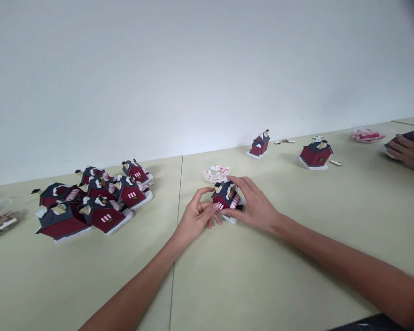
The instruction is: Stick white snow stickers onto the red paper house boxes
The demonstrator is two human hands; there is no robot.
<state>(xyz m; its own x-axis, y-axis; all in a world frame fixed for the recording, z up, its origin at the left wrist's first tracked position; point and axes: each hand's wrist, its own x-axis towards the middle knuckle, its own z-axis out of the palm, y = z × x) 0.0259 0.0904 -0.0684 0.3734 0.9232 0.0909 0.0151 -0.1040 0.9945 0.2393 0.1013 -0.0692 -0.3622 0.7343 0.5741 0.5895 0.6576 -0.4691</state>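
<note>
A small red toy house (224, 193) with a dark roof, white snow patches and red-and-white striped pieces stands between my hands, low over or on the table. My left hand (198, 210) is at its left front, the thumb on a striped window piece of the front wall. Around its right side curls my right hand (253, 204), fingers at the roof and thumb low at the front. Just behind the house lies a small heap of red-and-white striped pieces (215, 174).
Several finished-looking red houses (105, 216) crowd the left of the pale green table (207, 285). A clear tub (2, 220) of small pieces is at the far left. Two more houses (315, 155) stand back right, near a pink-and-white bundle (365, 135) and another person's hand (412, 149).
</note>
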